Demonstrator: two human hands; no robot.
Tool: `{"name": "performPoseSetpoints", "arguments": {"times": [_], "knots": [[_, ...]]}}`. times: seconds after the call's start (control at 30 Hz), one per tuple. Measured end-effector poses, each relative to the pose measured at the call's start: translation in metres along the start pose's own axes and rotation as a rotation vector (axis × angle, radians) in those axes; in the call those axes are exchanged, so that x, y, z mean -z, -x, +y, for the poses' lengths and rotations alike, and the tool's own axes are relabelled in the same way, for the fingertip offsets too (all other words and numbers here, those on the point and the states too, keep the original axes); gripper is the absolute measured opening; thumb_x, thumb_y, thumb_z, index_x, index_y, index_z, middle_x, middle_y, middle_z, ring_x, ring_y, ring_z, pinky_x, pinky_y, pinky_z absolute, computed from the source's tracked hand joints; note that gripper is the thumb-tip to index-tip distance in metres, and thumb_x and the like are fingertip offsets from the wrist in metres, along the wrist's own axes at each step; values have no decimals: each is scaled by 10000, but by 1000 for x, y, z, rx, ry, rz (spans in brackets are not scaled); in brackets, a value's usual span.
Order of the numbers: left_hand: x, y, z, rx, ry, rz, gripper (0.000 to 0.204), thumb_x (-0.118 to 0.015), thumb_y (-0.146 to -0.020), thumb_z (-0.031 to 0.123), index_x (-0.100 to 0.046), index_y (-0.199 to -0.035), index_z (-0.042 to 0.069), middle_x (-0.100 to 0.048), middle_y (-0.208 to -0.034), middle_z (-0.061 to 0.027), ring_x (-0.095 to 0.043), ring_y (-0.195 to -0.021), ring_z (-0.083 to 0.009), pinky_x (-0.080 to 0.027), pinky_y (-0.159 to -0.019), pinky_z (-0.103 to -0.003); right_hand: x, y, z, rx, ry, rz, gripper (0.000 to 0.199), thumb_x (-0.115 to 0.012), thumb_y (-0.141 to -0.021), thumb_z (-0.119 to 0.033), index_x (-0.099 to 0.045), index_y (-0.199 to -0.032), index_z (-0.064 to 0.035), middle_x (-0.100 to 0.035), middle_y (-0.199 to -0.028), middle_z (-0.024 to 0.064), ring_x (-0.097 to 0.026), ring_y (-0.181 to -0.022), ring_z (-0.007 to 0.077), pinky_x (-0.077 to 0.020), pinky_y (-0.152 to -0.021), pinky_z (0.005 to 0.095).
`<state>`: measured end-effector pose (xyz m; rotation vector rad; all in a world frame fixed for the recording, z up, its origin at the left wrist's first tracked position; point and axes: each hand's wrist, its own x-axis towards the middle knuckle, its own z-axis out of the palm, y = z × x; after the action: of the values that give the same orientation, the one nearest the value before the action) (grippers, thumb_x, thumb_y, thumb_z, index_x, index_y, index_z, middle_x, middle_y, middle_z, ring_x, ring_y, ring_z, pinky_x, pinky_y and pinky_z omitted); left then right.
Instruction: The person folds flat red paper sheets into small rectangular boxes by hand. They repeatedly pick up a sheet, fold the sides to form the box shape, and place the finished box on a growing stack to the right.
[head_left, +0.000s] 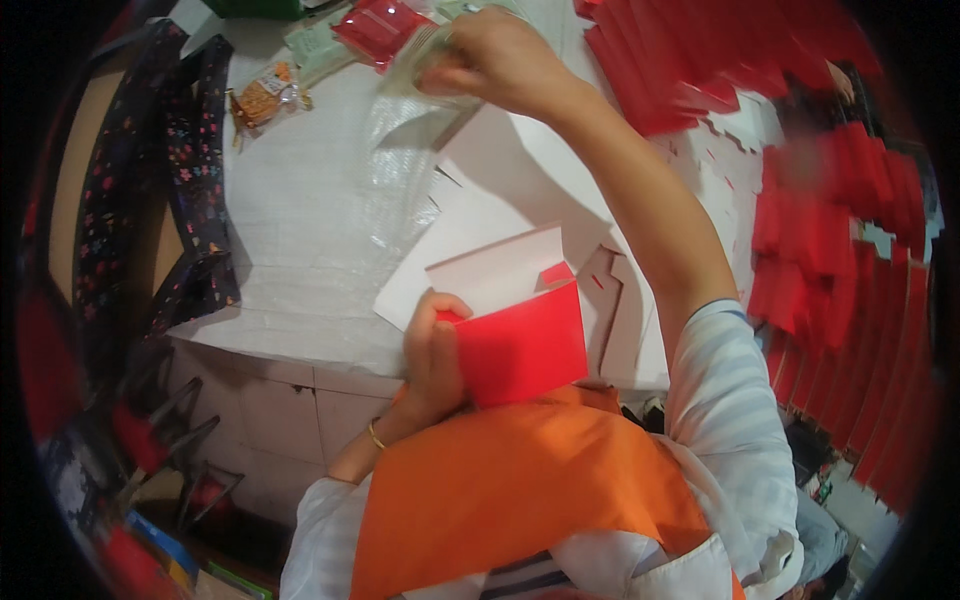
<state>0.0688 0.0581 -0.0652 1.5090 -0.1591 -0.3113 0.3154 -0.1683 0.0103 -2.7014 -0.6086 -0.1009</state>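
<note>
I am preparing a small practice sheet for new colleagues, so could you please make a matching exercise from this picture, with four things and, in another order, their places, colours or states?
Things:
1. left hand
2. right hand
3. red box
4. apron

Descriptions:
A. open, with a raised flap that is white inside
B. orange, worn on the front of the body
C. stretched out over the far part of the white work surface
D. grasping the red box at its left side

Right pairs: 1-D, 2-C, 3-A, 4-B
</note>
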Motion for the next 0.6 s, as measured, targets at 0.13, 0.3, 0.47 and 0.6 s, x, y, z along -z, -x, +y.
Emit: {"name": "performPoseSetpoints", "arguments": {"times": [0.13,0.3,0.47,0.6], "knots": [[-14,-1,9,-28,67,-46,287,-403,-999,211,-565,-1067,-16,-594,-1005,-113,-540,-887,-197,-452,-825,-331,65,108,-53,-214,-660,548,322,-759,-853,-212,-637,-1095,-38,-704,-913,84,-690,-844,194,-548,-760,341],[-29,7,14,-106,149,-52,404,-452,-1029,302,-565,-1208,-42,-610,-1130,-123,-576,-1022,-206,-460,-927,-333,57,213,-100,29,-827,674,513,-819,-741,-11,-583,-1196,-22,-647,-1105,90,-654,-911,167,-534,-793,305],[-39,29,25,-125,254,-137,582,-500,-1036,424,-521,-1332,-76,-606,-1214,-126,-564,-1141,-199,-445,-984,-332,50,264,-128,-235,-722,532,413,-845,-717,1,-655,-1079,-58,-691,-1026,54,-640,-966,137,-512,-846,283],[-44,43,21,-195,158,-118,665,-534,-1014,497,-518,-1344,-81,-604,-1193,-108,-566,-1048,-171,-464,-936,-314,49,293,-139,-233,-423,461,334,-859,-698,-105,-684,-983,-100,-702,-919,29,-633,-858,205,-474,-808,336]]}}
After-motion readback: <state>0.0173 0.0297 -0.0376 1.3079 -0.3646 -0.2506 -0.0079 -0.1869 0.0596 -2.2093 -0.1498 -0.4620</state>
